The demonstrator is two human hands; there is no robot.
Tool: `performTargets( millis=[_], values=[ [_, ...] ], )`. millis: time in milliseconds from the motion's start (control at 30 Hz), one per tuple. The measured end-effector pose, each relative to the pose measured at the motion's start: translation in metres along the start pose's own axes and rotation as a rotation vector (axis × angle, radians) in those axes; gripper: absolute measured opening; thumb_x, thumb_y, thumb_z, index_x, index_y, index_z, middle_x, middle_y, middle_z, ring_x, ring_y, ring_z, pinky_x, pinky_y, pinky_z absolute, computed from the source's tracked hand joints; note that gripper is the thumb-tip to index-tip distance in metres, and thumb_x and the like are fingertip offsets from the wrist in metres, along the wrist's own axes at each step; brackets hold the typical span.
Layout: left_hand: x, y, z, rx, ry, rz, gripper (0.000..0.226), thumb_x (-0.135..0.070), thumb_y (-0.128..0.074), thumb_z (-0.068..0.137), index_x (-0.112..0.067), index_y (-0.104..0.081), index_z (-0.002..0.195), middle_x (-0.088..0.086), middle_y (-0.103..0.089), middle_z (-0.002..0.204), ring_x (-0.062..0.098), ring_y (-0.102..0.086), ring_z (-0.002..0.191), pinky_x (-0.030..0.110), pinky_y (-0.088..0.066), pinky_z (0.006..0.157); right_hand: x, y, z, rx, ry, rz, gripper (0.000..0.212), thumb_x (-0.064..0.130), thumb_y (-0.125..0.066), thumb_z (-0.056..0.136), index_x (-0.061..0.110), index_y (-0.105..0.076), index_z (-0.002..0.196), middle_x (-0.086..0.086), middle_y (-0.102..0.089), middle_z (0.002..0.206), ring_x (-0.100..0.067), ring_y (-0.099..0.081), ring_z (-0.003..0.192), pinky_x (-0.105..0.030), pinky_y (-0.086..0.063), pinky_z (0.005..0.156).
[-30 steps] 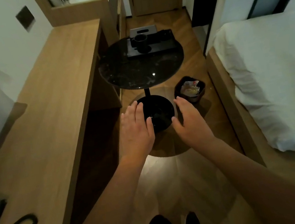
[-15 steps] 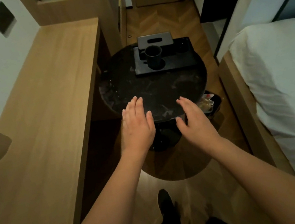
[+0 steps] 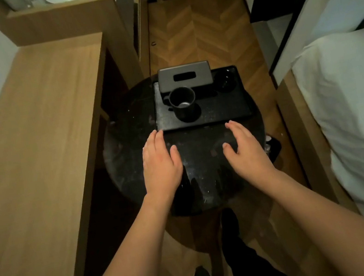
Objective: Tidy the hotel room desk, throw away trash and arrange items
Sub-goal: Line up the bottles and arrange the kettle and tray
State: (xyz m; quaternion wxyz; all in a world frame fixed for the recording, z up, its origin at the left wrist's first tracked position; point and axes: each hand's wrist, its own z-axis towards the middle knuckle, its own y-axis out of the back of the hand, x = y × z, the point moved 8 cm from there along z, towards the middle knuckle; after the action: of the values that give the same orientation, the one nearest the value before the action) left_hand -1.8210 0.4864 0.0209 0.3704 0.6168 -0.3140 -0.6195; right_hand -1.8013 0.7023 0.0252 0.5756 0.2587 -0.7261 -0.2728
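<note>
A round black marble side table [image 3: 130, 152] stands in front of me. On its far half lies a black tray [image 3: 224, 108] carrying a black mug [image 3: 182, 103], a dark tissue box [image 3: 184, 76] and a small dark dish [image 3: 226, 80]. My left hand [image 3: 160, 163] and my right hand [image 3: 246, 150] hover over the near half of the tabletop, palms down, fingers straight, holding nothing. The left fingertips reach the tray's near left corner. A black trash bin [image 3: 273, 146] peeks out under the table's right edge.
A long wooden desk [image 3: 32, 152] runs along the left wall. A white bed [image 3: 362, 118] with a wooden frame fills the right side. Herringbone wood floor [image 3: 201, 30] leads to a door beyond the table. My dark shoes show at the bottom.
I have stepped closer to the round table, so it now sits under my hands. Both hands moved forward toward the tray, still spread and holding nothing. The bin is now mostly hidden.
</note>
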Motion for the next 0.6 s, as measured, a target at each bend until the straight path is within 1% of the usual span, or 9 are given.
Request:
performTargets(
  millis=[67,167,200,267,300,367,467,533,600],
  values=[
    [-0.004,-0.01,0.028,0.011,0.008,-0.003,0.056,-0.029,-0.047,0.105,-0.01,-0.034,0.155,0.007,-0.033,0.161,0.019,-0.025,0.151,0.041,-0.023,0.125,-0.009,0.007,0.037,-0.001,-0.021,0.015,0.058,0.024,-0.051,0.101,0.022,-0.029,0.154,0.005,-0.024,0.161,-0.009,-0.021,0.148,-0.027,-0.021,0.118],
    [0.001,-0.021,0.063,0.005,0.046,-0.018,0.054,-0.027,-0.047,0.105,-0.008,-0.034,0.154,0.008,-0.034,0.161,0.02,-0.024,0.151,0.035,-0.02,0.124,-0.024,0.011,0.084,-0.007,-0.069,0.046,0.057,0.023,-0.051,0.101,0.021,-0.03,0.154,0.004,-0.025,0.161,-0.01,-0.024,0.147,-0.022,-0.019,0.113],
    [0.005,-0.024,0.074,-0.002,0.066,-0.026,0.053,-0.026,-0.047,0.105,-0.007,-0.035,0.154,0.009,-0.034,0.16,0.02,-0.025,0.151,0.034,-0.019,0.124,-0.028,0.011,0.098,-0.013,-0.087,0.059,0.056,0.023,-0.051,0.101,0.021,-0.03,0.153,0.004,-0.026,0.161,-0.011,-0.026,0.146,-0.023,-0.021,0.115],
    [0.015,-0.03,0.096,-0.002,0.125,-0.05,0.053,-0.026,-0.045,0.106,-0.007,-0.035,0.154,0.01,-0.035,0.16,0.022,-0.025,0.151,0.036,-0.02,0.124,-0.036,0.009,0.126,-0.025,-0.124,0.079,0.056,0.023,-0.052,0.101,0.022,-0.031,0.153,0.004,-0.027,0.16,-0.014,-0.032,0.144,-0.032,-0.029,0.118],
    [0.021,-0.034,0.107,0.002,0.157,-0.073,0.052,-0.026,-0.044,0.106,-0.007,-0.034,0.154,0.01,-0.034,0.16,0.022,-0.025,0.151,0.037,-0.021,0.124,-0.039,0.008,0.139,-0.033,-0.14,0.087,0.056,0.024,-0.052,0.101,0.023,-0.031,0.153,0.004,-0.027,0.16,-0.015,-0.034,0.143,-0.037,-0.033,0.117],
    [0.033,-0.044,0.13,0.009,0.232,-0.147,0.052,-0.029,-0.042,0.107,-0.008,-0.033,0.154,0.01,-0.033,0.16,0.024,-0.027,0.15,0.041,-0.024,0.124,-0.047,0.006,0.164,-0.063,-0.176,0.1,0.056,0.024,-0.053,0.101,0.023,-0.032,0.153,0.002,-0.029,0.159,-0.017,-0.036,0.141,-0.039,-0.035,0.116],
    [0.052,-0.061,0.167,0.006,0.372,-0.276,0.053,-0.035,-0.038,0.108,-0.011,-0.032,0.155,0.008,-0.032,0.161,0.024,-0.032,0.147,0.045,-0.029,0.121,-0.059,0.004,0.198,-0.117,-0.209,0.114,0.055,0.026,-0.051,0.101,0.019,-0.032,0.153,-0.002,-0.031,0.159,-0.019,-0.035,0.142,-0.036,-0.031,0.117],
    [0.066,-0.073,0.187,0.003,0.483,-0.355,0.054,-0.038,-0.036,0.108,-0.014,-0.03,0.156,0.006,-0.029,0.162,0.024,-0.03,0.149,0.044,-0.026,0.122,-0.068,0.003,0.218,-0.165,-0.235,0.116,0.055,0.029,-0.047,0.103,0.016,-0.029,0.154,-0.004,-0.029,0.159,-0.02,-0.03,0.145,-0.034,-0.026,0.118],
    [0.077,-0.086,0.204,0.019,0.57,-0.416,0.055,-0.039,-0.035,0.108,-0.019,-0.027,0.158,0.003,-0.026,0.165,0.023,-0.025,0.151,0.042,-0.022,0.123,-0.079,0.004,0.235,-0.22,-0.277,0.118,0.058,0.033,-0.042,0.104,0.013,-0.024,0.155,-0.007,-0.026,0.161,-0.022,-0.025,0.147,-0.035,-0.021,0.119]
  ],
)
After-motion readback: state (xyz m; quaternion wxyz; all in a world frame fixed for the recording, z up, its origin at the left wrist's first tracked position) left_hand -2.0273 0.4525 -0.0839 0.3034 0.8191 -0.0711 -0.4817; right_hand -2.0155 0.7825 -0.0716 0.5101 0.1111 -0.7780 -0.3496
